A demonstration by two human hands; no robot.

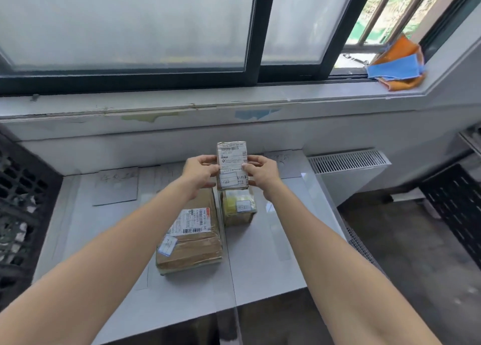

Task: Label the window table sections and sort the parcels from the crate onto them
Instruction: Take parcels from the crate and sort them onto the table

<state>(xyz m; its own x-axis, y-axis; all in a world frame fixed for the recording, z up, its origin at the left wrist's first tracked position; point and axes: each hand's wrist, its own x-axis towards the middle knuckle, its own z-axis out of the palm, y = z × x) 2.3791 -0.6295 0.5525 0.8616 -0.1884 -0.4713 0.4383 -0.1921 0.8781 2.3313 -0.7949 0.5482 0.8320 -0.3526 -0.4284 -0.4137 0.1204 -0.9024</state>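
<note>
I hold a small brown parcel (232, 165) with a white shipping label upright above the white window table (268, 266). My left hand (200, 174) grips its left side and my right hand (261, 174) grips its right side. Below it on the table lie a larger taped cardboard parcel (191, 234) and a small parcel with yellow tape (238, 209). Paper labels with handwriting lie along the table's far edge: one at the left (115, 185), one behind my hands (158, 176), one at the right (285, 163).
A black slatted crate (18, 201) stands at the left of the table. A white radiator (348, 172) and dark perforated panel (453, 209) are at the right. Orange and blue cloths (398, 66) lie on the window sill.
</note>
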